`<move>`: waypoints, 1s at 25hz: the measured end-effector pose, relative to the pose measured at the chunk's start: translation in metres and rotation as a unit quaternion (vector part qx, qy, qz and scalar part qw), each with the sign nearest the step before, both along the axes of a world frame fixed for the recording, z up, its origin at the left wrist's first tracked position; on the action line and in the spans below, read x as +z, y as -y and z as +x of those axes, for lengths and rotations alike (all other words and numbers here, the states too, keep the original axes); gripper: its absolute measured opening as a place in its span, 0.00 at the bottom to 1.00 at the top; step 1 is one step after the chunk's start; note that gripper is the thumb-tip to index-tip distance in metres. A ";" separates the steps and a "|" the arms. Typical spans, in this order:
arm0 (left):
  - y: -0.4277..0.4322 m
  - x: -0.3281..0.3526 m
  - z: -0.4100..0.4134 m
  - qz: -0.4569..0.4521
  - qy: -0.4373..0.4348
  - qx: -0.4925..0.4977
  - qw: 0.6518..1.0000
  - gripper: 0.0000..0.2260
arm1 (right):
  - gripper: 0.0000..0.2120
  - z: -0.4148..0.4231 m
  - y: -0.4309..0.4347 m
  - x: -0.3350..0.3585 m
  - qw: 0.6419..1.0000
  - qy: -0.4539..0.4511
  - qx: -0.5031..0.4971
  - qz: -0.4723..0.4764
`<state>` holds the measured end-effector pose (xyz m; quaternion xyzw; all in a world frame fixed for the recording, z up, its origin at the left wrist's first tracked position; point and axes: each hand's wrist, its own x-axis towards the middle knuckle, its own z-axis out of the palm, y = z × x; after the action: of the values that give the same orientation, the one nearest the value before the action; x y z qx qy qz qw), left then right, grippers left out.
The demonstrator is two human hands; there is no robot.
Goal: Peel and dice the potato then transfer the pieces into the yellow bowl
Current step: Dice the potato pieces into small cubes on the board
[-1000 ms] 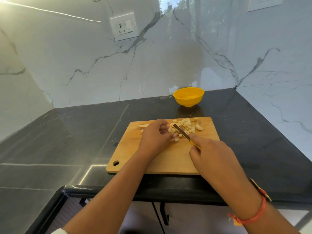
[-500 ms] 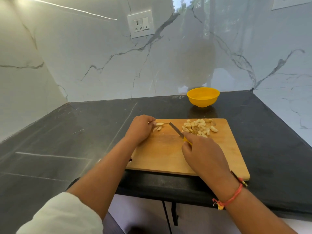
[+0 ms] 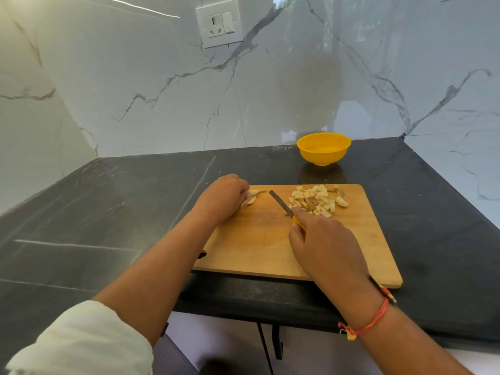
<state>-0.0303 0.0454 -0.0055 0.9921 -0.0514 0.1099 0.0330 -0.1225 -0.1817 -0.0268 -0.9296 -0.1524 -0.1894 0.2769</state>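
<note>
Wooden cutting board (image 3: 257, 247) lies on dark stone countertop (image 3: 108, 212), near edge approx. flush w/ counter front. L hand (image 3: 224, 197) at board's far-left corner, knuckles up, fingers curled down over a few pale potato strips (image 3: 251, 197) and holding them against the board; strip ends stick out on the thumb side. R hand (image 3: 324, 247) over board centre, fingers wrapped round the yellow handle of the knife (image 3: 280, 203); most of the handle is hidden in the fist. Blade points away and to the left, tip between strips and pile, touching neither. Cannot tell whether the edge rests on the wood. Diced potato pile (image 3: 316, 200) sits at board's far-right area, loose heap of small cream cubes, a few w/ brownish faces, just beyond the R fingertips. Yellow bowl (image 3: 323, 148) stands upright on counter behind the board, near the wall, apart from the board and in line w/ the pile. Orange thread bracelet (image 3: 370, 323) on R wrist; white rolled sleeve (image 3: 81, 342) on L arm. White marble-pattern walls; socket w/ switch (image 3: 219, 23) on back wall, upper centre-left.
</note>
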 end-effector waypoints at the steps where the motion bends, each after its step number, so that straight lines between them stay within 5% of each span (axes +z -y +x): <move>1: 0.000 0.000 -0.001 -0.010 0.010 0.003 1.000 0.10 | 0.20 0.000 0.000 0.000 1.000 0.000 -0.002 -0.001; 6: 0.006 0.003 -0.021 -0.146 0.089 0.008 0.985 0.07 | 0.20 0.001 -0.001 0.000 1.000 0.001 -0.007 0.003; 10: 0.032 -0.001 -0.058 -0.254 0.058 0.010 0.965 0.03 | 0.21 0.000 0.000 0.003 1.000 -0.006 0.001 0.019; 25: 0.055 -0.016 -0.076 -0.278 0.060 0.033 0.958 0.06 | 0.20 -0.022 0.001 0.010 0.999 -0.025 0.012 -0.040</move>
<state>-0.1059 -0.0095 -0.0212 0.9364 0.0125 0.1799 0.3010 -0.1444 -0.1831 -0.0163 -0.9427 -0.1640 -0.1562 0.2451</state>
